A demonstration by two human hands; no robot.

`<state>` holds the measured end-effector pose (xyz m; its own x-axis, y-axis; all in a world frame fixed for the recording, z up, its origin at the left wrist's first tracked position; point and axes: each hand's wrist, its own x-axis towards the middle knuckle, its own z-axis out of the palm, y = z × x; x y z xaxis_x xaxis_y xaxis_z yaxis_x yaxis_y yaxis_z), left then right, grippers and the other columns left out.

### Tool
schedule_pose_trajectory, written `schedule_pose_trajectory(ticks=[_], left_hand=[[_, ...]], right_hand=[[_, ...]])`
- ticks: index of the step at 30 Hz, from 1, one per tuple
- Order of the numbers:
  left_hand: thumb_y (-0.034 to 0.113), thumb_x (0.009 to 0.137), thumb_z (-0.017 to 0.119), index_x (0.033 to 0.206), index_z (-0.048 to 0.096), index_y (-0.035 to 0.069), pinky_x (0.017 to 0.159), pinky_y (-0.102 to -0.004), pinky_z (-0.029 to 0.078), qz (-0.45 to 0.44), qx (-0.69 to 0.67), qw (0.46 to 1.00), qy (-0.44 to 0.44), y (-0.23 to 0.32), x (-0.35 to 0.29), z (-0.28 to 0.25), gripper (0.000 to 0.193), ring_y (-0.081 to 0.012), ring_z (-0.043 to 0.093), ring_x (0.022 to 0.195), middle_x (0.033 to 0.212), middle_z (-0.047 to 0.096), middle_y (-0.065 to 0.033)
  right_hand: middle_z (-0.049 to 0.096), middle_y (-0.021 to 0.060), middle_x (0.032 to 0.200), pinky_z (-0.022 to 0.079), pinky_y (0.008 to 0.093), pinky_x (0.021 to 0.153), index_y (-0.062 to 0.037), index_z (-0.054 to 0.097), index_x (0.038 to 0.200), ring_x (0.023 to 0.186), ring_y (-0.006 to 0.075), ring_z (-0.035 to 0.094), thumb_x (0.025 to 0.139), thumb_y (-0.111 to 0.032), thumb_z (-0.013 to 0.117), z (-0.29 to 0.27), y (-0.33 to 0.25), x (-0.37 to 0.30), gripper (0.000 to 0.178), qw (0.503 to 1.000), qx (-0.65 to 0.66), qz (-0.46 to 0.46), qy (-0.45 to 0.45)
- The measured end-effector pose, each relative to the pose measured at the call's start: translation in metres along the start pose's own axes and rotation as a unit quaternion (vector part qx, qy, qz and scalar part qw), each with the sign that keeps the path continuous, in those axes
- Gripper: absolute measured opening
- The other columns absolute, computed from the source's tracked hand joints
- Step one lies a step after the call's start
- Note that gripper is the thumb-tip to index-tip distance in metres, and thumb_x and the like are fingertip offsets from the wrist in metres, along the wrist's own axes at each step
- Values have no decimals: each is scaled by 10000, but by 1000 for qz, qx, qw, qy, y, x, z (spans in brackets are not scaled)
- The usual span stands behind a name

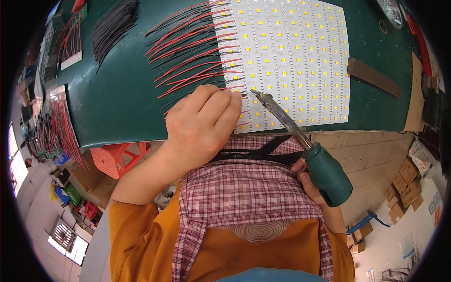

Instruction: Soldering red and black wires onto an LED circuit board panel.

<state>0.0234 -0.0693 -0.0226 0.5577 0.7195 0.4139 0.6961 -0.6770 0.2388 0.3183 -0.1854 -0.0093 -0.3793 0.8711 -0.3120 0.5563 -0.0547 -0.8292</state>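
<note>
A white panel of LED strips (291, 51) lies on the green table (117, 94), with red and black wires (188, 56) fanning out from its left edge. My left hand (204, 122) is closed at the panel's lower left edge, fingertips pinching a wire end against the board. My right hand (312, 181) grips the green handle of a soldering iron (324, 171). The iron's metal tip (257, 94) rests on the panel just right of my left fingertips.
A bundle of black wires (112, 26) lies at the table's far left. Another wired board (63, 117) hangs off the left edge. A dark flat bar (373, 76) lies right of the panel. An orange stool (120, 157) and cardboard boxes (404, 185) stand on the floor.
</note>
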Motion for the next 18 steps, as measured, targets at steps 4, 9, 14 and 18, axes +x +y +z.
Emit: schedule_pose_trajectory(ticks=[4,9,14,18], left_hand=[[-51,631,730,971,709,-9,642,-332,558,-51,-82,995,-3,2,6,-11,343,-251,668,787,861,674,-85],[-5,654,723,940,713,0,608,-315,534,-46,-66,997,8,12,-4,-6,286,-234,660,789,845,653,-64],[-61,649,721,944,716,0,625,-326,552,-68,-60,996,-18,18,-3,-9,301,-248,667,793,840,664,-68],[-59,651,721,943,716,-2,617,-316,548,-61,-51,997,-12,18,-3,-8,297,-243,666,793,833,659,-65]], right_hand=[[688,91,940,504,275,694,1,630,1106,769,139,620,959,-101,644,1,6,-11,179,1000,-15,-3,-7],[717,126,961,542,277,733,25,648,1074,805,166,658,948,-83,648,5,16,-19,166,999,18,27,13],[727,172,1006,565,285,764,42,653,1083,863,188,690,940,-11,626,1,14,-15,154,1000,21,-4,13],[720,196,1012,579,302,795,47,624,1123,918,206,704,920,57,613,3,15,-18,203,988,30,140,-50]])
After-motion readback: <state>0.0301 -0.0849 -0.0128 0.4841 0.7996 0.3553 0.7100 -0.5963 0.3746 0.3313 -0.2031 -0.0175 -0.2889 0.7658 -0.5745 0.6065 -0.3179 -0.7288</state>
